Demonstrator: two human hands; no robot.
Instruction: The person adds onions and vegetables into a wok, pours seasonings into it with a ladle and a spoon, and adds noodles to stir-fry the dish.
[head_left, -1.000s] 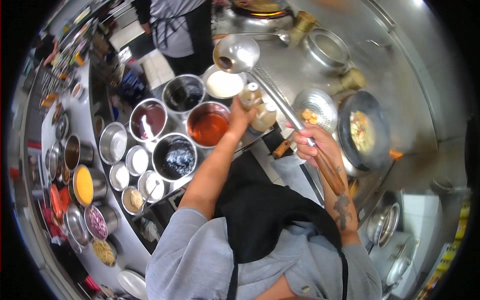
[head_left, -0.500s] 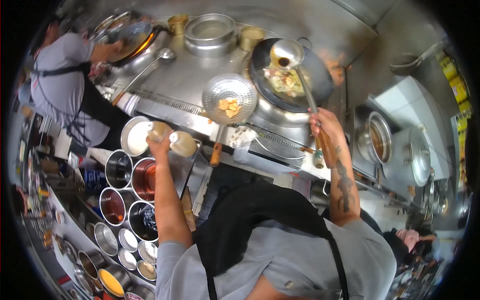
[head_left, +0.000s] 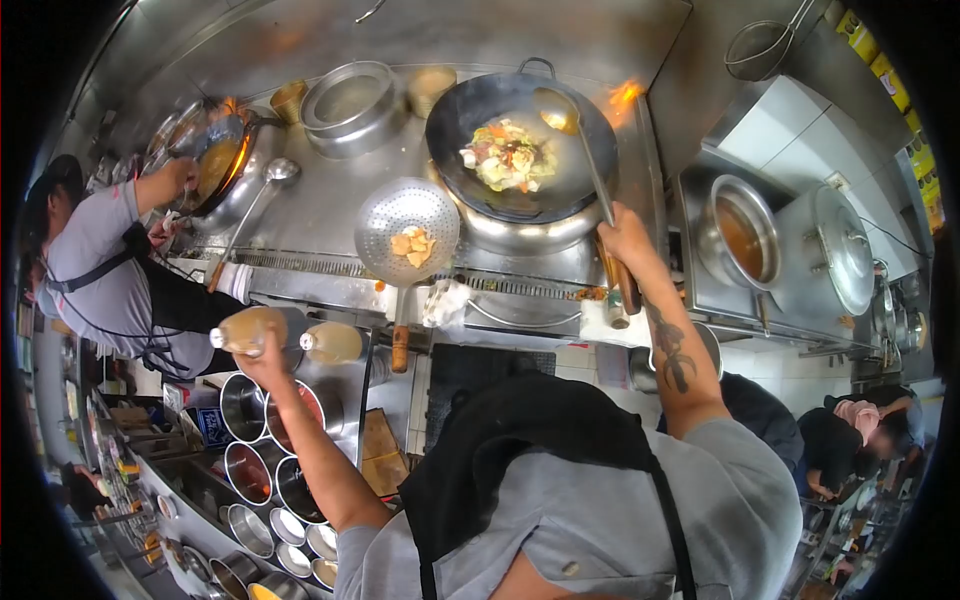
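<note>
While the left hand point(head_left: 264, 362) grips a clear bottle of tan liquid point(head_left: 250, 330), the right hand point(head_left: 626, 240) clasps a long-handled metal ladle point(head_left: 557, 112).

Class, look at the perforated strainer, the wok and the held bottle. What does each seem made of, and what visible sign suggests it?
Strainer: shiny grey metal, probably stainless steel, by its sheen. Its handle looks wooden, being warm brown. Wok: dark, dull metal, perhaps iron, lacking that shine. Bottle: smooth, apparently translucent, tan showing through; plastic or glass, I cannot tell.
</note>
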